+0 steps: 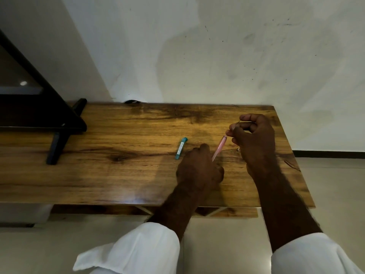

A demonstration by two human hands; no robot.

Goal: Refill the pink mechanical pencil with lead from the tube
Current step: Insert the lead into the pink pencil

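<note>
My left hand grips the lower end of the pink mechanical pencil, which tilts up and to the right above the wooden table. My right hand hovers at the pencil's upper end and pinches a thin dark lead between thumb and fingertips. The teal lead tube lies flat on the table just left of my left hand. A small pale piece, too small to identify, lies on the table by my right hand.
A black stand with angled legs occupies the table's left end. A white wall runs directly behind the table. The table's right edge drops off to a pale tiled floor.
</note>
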